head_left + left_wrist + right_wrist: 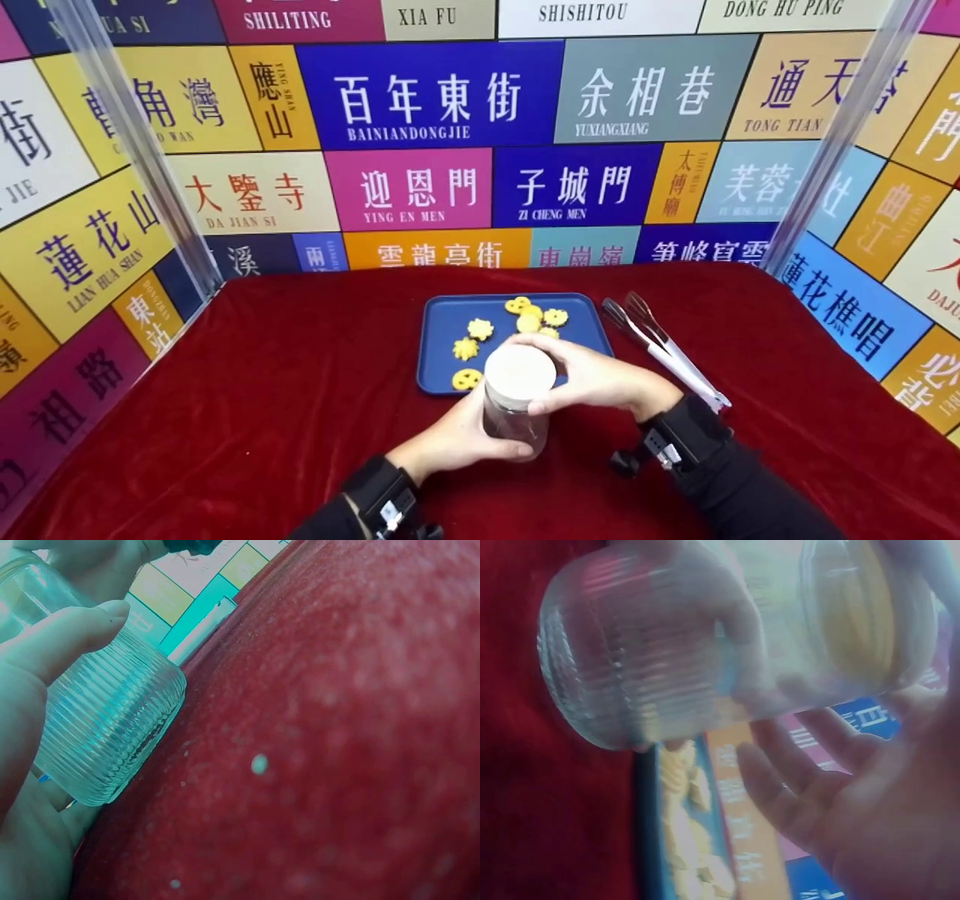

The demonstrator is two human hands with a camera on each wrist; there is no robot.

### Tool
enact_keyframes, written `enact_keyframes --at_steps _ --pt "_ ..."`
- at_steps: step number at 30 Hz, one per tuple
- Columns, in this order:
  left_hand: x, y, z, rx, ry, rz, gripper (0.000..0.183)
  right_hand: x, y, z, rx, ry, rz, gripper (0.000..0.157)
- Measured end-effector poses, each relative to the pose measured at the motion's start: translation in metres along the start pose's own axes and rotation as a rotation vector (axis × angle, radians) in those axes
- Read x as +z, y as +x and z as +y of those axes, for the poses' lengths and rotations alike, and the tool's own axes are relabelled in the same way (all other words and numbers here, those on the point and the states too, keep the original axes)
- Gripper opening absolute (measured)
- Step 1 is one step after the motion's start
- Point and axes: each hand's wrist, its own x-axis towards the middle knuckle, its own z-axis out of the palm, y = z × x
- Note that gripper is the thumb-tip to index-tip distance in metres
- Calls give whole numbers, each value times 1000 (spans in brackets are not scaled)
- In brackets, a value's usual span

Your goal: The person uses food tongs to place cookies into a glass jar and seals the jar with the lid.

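A clear glass jar (514,427) with a pale, off-white lid (520,371) is held between both hands in the head view. My left hand (454,439) grips the body, thumb across the near side. My right hand (600,375) holds the lid from the right, its thumb at the lid's near edge and its fingers behind. In the left wrist view the ribbed lower part of the jar (120,712) shows close over the red cloth, under the left thumb (75,637). The right wrist view shows the jar (622,645) lying across the picture, right fingers (780,795) beside it.
Behind the jar is a blue tray (442,319) bearing several yellow biscuits (481,328), some flower-shaped, some pretzel-shaped. Metal tongs (667,352) with dark tips lie to its right. Red cloth (300,375) covers the table, and sign-printed panels (427,97) stand around it.
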Motion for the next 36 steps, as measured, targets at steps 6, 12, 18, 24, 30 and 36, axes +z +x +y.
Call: enact_keyframes --at_steps 6,12,18,24,30,36 --pt "1 1 0 -2 -12 -1 99 0 2 9 -36 142 -51 90" --pt "0 1 -1 0 -2 -2 99 -2 0 3 -3 78 -51 87" --pt "-1 2 -3 -4 1 -5 100 -4 -2 -10 16 -12 -66 83" --pt "0 1 -1 4 -3 -6 100 1 -5 -26 29 -171 17 85" --pt "0 -1 0 -18 6 1 101 14 -2 -36 65 -349 147 90" --pt "0 -1 0 -21 9 2 102 15 -2 -36 61 -333 137 88"
